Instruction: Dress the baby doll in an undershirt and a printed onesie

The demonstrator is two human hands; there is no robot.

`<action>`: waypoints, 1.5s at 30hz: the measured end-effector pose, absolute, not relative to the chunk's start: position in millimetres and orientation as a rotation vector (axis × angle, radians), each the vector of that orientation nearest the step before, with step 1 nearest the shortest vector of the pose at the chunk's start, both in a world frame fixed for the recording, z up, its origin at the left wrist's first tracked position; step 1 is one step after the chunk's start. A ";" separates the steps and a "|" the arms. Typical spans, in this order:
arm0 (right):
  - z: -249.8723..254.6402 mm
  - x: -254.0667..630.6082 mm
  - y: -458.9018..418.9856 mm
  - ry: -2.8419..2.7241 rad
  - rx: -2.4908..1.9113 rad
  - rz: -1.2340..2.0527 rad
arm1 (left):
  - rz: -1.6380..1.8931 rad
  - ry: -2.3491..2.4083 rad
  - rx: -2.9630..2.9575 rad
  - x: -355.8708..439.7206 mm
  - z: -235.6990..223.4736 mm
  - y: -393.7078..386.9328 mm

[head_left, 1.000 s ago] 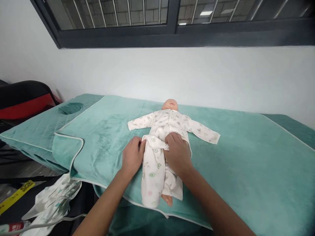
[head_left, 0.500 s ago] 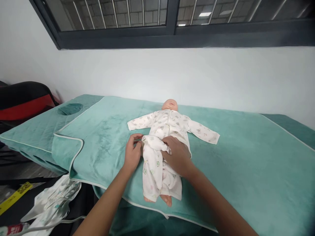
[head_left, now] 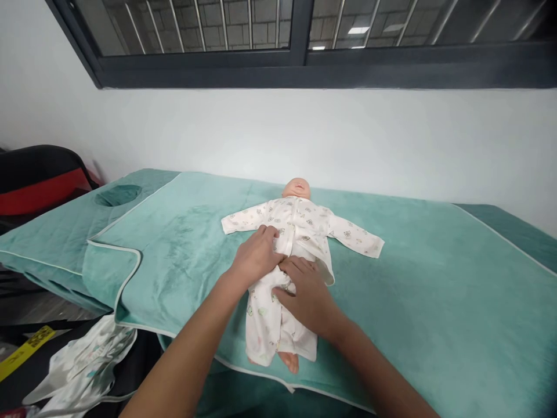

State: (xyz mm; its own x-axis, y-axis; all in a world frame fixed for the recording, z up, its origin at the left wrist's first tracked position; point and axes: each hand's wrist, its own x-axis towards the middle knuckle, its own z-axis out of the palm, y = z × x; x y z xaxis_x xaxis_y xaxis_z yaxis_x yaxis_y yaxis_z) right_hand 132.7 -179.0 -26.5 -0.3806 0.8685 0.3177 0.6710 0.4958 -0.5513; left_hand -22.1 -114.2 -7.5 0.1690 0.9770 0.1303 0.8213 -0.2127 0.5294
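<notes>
Closest to us, a little foot (head_left: 289,361) pokes out of the white pants (head_left: 261,331), near the edge of the green blanket (head_left: 418,307). A hard tug this way could slide the doll (head_left: 297,188) toward that edge, since it only lies on its back. The pant legs are loose, so they might twist if one side got pulled more.

Next, the right hand (head_left: 310,296) rests over the top of the pants. Its fingers are a bit bent, with the thumb spread apart. Just past it, the left hand (head_left: 259,253) is on the doll's middle, fingers curled. I can't tell if either hand pinches cloth. A weak pinch could let the waist slip or bunch up.

Farther up, the shirt (head_left: 291,217) lies close to the left fingers. Its bottom might get caught too, and then the shirt would wrinkle.
</notes>
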 end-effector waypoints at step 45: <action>-26.6 206.0 -176.8 -2.252 -1.098 0.783 | 0.592 1.376 1.848 -85.9 -20.2 -161.1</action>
State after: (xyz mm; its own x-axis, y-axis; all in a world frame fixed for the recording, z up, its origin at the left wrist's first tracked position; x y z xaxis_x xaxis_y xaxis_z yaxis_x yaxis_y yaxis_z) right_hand 206.0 -176.8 -26.6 -0.5425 0.8182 0.1905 0.5237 0.5067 -0.6849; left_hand -85.9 -161.1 -20.2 0.3171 0.9461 -0.0663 0.6019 -0.1467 0.7849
